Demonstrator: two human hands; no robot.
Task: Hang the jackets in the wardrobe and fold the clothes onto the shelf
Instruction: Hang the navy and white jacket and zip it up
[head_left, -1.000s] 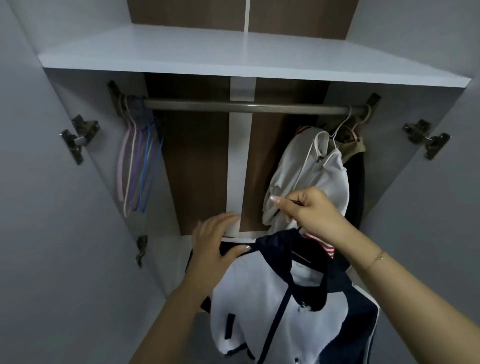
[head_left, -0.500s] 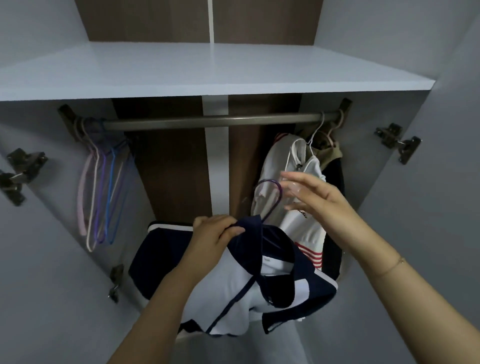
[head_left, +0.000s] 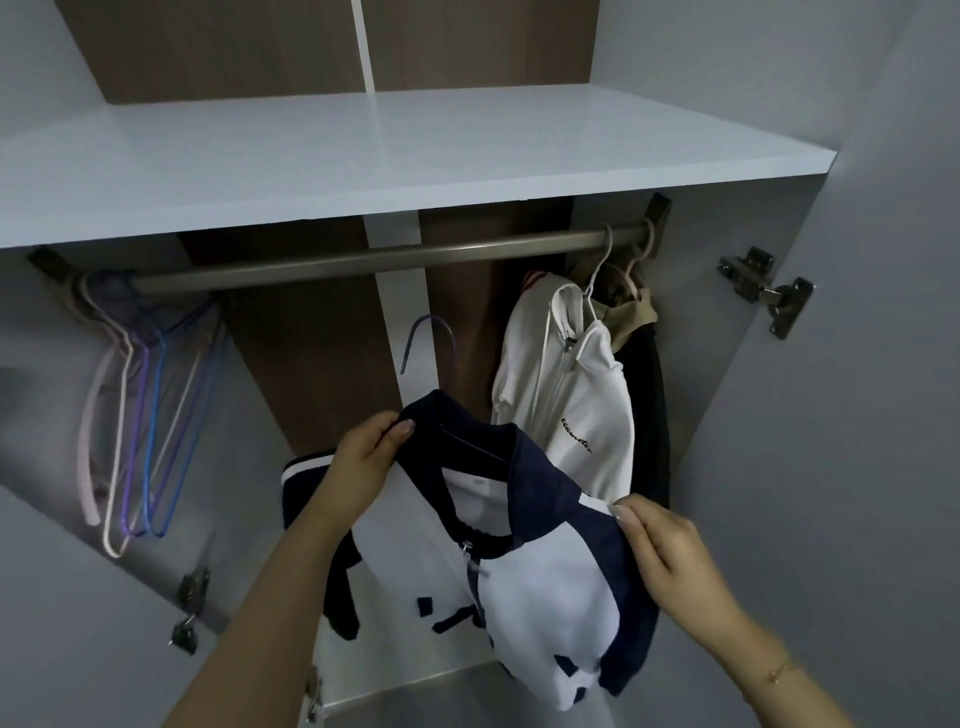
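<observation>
While held, navy-white jacket (head_left: 524, 571) (zipped), on hanger (head_left: 431, 345)

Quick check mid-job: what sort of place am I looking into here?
Most likely the inside of a bedroom wardrobe: a metal rail with empty hangers and a hung white jacket, a white shelf above, and door hinges at the sides.

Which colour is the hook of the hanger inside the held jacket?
Dark blue-purple hook, seen in the head view.
</observation>
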